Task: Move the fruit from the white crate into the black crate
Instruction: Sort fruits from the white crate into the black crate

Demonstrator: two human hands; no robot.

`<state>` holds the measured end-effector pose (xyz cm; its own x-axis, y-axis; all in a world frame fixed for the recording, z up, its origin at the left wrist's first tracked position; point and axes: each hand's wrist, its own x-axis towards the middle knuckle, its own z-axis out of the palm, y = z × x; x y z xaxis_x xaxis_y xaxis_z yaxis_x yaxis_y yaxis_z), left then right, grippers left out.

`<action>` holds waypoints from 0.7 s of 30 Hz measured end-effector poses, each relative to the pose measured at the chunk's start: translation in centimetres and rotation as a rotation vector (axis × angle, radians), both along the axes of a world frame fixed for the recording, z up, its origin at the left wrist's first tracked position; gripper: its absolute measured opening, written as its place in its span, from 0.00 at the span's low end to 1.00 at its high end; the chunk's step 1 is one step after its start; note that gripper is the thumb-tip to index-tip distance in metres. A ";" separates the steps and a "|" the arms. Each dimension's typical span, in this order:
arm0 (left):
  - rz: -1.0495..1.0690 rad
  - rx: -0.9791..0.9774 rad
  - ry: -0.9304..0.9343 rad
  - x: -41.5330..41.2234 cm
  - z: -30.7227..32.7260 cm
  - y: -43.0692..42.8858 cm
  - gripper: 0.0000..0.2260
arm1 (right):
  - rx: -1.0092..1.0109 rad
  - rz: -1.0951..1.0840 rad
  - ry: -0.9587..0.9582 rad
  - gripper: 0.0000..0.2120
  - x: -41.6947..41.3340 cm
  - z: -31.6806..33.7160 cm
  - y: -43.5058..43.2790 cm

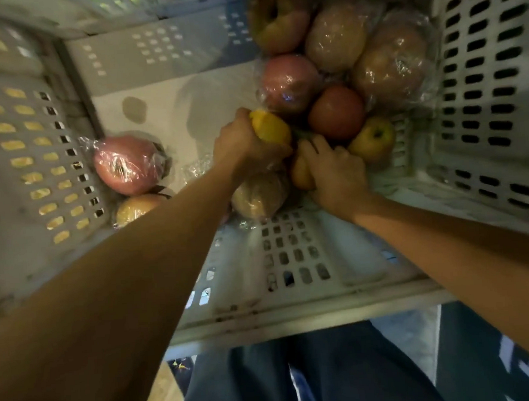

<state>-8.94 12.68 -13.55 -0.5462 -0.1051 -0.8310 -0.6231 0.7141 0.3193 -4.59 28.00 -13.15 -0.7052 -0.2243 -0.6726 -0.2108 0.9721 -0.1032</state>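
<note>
Both my hands reach down into the white crate [292, 261]. My left hand [240, 145] grips a yellow fruit [270, 128] near the middle of the crate floor. My right hand [336, 170] curls round a small orange-yellow fruit [300, 171] just beside it. Several wrapped apples [289, 82] and a red tomato-like fruit [335, 112] are piled at the back right. A yellow-green apple [373, 139] lies right of my right hand. A wrapped pink apple [126, 164] and another fruit [135, 207] sit at the left wall. The black crate is not in view.
The crate's perforated walls [481, 91] rise on all sides, close around my forearms. A wrapped brownish fruit [258, 196] lies under my left wrist. Bare crate floor [169, 113] shows at the back left. My legs in dark trousers [300, 379] are below the near rim.
</note>
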 end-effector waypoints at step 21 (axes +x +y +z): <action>1.262 0.634 -0.261 1.5 23.4 -8.5 0.21 | -0.691 -1.311 -0.230 0.35 -5.8 22.0 -4.4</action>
<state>-7.44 4.16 9.86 -0.1964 0.0240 -0.9802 -0.8104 -0.5668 0.1485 -10.37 23.58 8.81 -0.5484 0.1545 -0.8218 0.8319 0.2002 -0.5175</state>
